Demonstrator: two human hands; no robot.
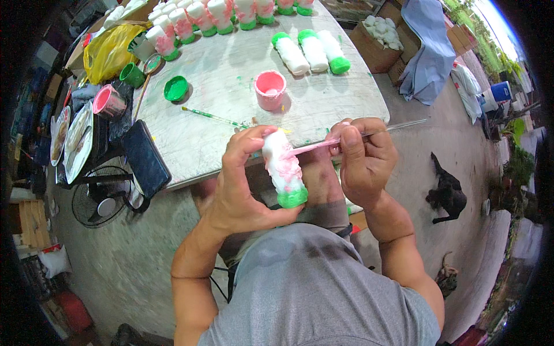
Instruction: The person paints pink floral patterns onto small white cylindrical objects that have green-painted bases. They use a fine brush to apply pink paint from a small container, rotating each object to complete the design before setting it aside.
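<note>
My left hand (238, 183) grips a white pillar candle (279, 151) between thumb and fingers, tilted above my lap near the table edge. Raised relief on its side carries pink paint, and a green band circles its lower end. In my right hand (366, 155) is a thin paintbrush (314, 147), pinched between thumb and fingers. Its pink-coated tip touches the candle's side, while the clear handle sticks out to the right. A pink paint cup (270, 91) stands on the table just beyond the candle. Another paintbrush (214, 117), with a green handle, lies left of the cup.
Three white candles with green ends (313, 51) lie on the table (225, 75); several pink-and-green ones (219, 16) stand behind. A green lid (176, 89), phone (145, 158) and pink tub (109, 101) are at left. On the floor are a fan (101, 196) and a black dog (447, 193).
</note>
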